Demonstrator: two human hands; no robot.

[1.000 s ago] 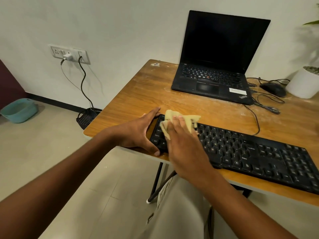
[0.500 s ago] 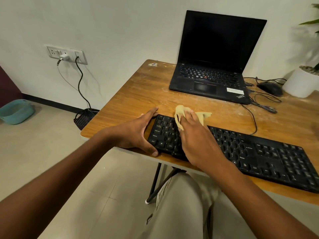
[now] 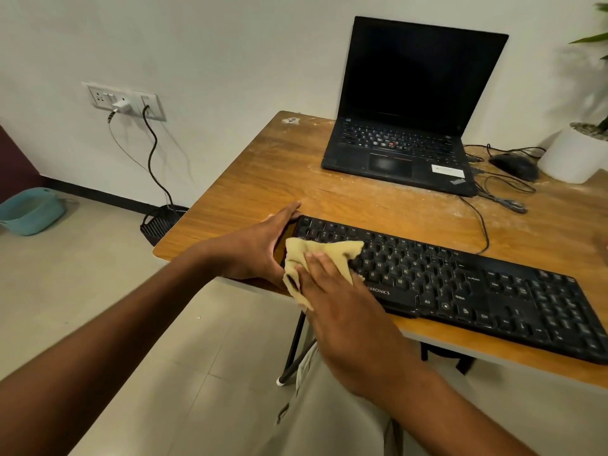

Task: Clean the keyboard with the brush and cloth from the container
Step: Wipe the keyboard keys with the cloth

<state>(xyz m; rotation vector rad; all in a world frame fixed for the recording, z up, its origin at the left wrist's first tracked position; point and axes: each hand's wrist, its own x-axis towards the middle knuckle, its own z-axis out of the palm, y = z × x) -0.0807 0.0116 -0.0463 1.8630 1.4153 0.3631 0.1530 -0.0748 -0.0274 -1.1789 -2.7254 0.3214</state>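
A black keyboard (image 3: 460, 284) lies along the near edge of the wooden table (image 3: 263, 179). My left hand (image 3: 253, 248) grips the keyboard's left end, thumb on the near side and fingers on the far corner. My right hand (image 3: 342, 311) presses a yellow cloth (image 3: 316, 255) flat onto the keyboard's left keys; the cloth's lower corner hangs over the front edge. No brush is in view.
An open black laptop (image 3: 404, 139) stands at the back of the table, with a black mouse (image 3: 513, 166), tangled cables (image 3: 500, 195) and a white plant pot (image 3: 575, 156) to its right. On the floor at left sit a teal tub (image 3: 31, 210) and a black basket (image 3: 158, 223).
My right hand has slid the cloth back left and toward me, from the upper keys to the keyboard's near left corner. The left hand still holds the same end.
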